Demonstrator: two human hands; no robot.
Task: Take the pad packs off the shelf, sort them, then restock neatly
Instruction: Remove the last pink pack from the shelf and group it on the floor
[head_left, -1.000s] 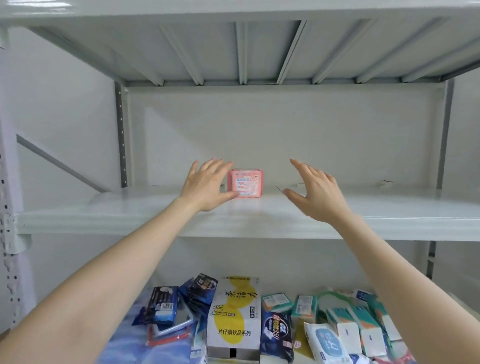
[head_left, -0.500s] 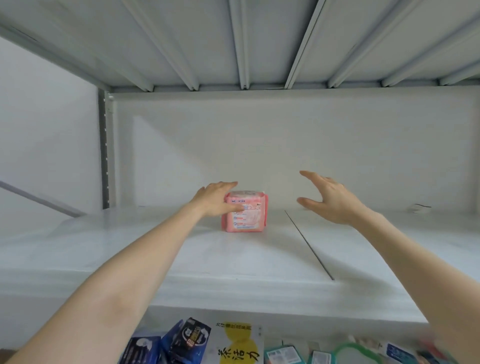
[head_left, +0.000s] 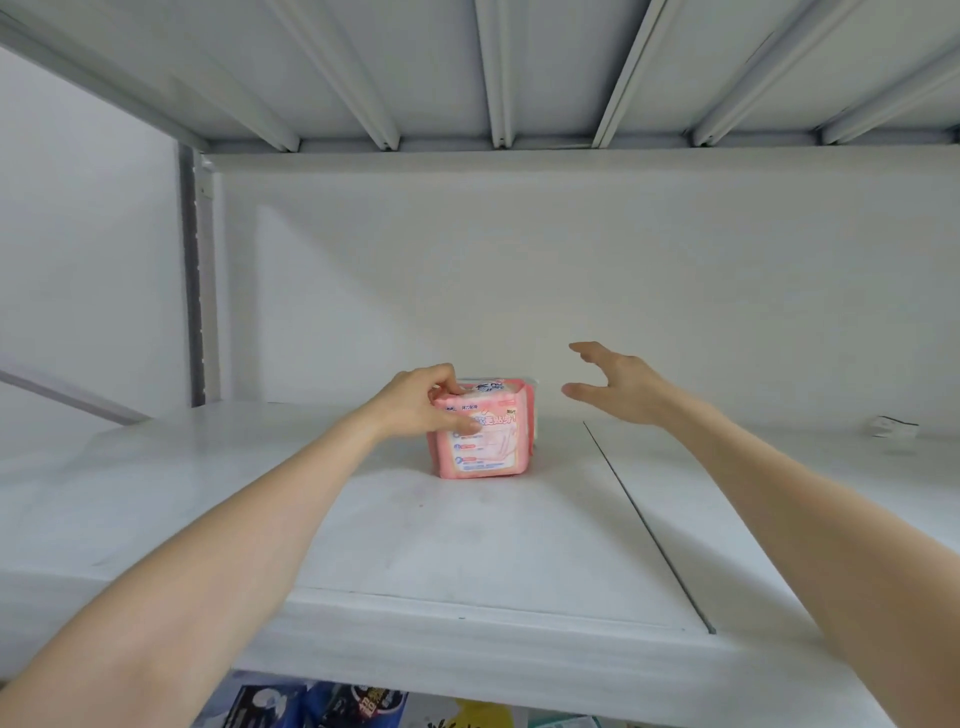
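Note:
A pink pad pack (head_left: 488, 441) stands upright near the back middle of the white shelf (head_left: 467, 545). My left hand (head_left: 415, 402) grips its upper left corner, fingers over the top and thumb on the front face. My right hand (head_left: 618, 387) hovers just right of the pack, fingers spread and curved, not touching it. Something pale shows behind the pack, mostly hidden.
A seam (head_left: 644, 525) runs front to back across the shelf right of the pack. A small white scrap (head_left: 894, 427) lies at the far right by the back wall. Dark blue and yellow packs (head_left: 332, 706) show on the level below. The ribbed shelf above (head_left: 493, 67) is close overhead.
The view has closed in on the shelf. My left hand went from beside the pack to gripping its top left corner. My right hand stayed open to the right.

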